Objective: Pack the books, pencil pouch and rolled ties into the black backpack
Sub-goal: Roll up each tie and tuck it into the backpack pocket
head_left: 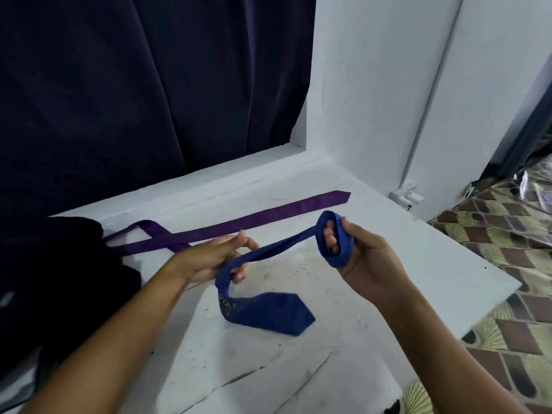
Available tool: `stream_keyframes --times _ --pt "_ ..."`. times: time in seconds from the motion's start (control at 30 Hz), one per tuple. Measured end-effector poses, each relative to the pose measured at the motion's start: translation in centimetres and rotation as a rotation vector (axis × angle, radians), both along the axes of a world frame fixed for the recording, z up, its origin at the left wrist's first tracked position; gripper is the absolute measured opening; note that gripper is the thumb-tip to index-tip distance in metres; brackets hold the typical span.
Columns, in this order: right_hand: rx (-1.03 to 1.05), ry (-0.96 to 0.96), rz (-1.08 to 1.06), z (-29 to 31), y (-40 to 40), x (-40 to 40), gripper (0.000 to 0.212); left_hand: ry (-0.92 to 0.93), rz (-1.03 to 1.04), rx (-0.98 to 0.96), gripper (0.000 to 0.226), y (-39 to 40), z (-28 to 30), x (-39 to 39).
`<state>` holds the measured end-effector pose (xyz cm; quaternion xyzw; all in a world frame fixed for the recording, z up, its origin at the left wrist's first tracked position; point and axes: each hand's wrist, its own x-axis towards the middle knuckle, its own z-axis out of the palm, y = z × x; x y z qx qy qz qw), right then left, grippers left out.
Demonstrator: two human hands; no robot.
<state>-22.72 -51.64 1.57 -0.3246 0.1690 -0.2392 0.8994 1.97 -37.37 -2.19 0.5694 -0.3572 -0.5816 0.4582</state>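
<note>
Blue tie (270, 252) shown mid-roll above white ledge (418, 264); narrow end is wound in loops round fingers of right hand (355, 249), which serve as a core & are curled inside the coil; slack is fed through left hand (221, 258), fingers closed lightly on the band for tension; wide tip rests on ledge. Purple tie (254, 219) is laid flat behind, unrolled, presumably awaiting its turn; black backpack (59, 279) is seen at left, near both.
</note>
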Motion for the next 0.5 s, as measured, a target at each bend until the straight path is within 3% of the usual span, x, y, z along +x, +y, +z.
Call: stream_keyframes --times 0.07,0.13,0.23,0.3,0.33,0.43,0.5 --pt "0.041 -0.029 -0.05 0.2 0.7 0.2 0.026 -0.124 0.045 0.137 0.092 1.0 0.7 2.0" --pt "0.014 -0.031 -0.072 0.9 1.2 0.3 0.026 -0.421 0.194 0.247 0.087 1.4 1.3 3.5" --pt "-0.054 -0.023 -0.003 2.2 2.3 0.8 0.022 -0.694 0.473 0.12 0.054 1.4 1.2 4.3" --pt "-0.014 -0.061 0.023 3.1 3.1 1.3 0.026 -0.672 0.54 -0.139 0.026 1.2 1.9 2.2" --pt "0.005 -0.083 0.027 3.7 3.5 1.4 0.027 -0.655 0.505 -0.258 0.027 1.1 2.2 0.4" --pt "-0.006 -0.128 0.039 5.6 4.3 1.7 0.025 -0.709 0.342 -0.492 0.057 0.3 2.1 -5.9" --pt "-0.051 -0.139 0.032 6.6 4.7 1.7 0.026 -0.585 0.318 -0.54 0.066 -0.9 1.7 -9.4"
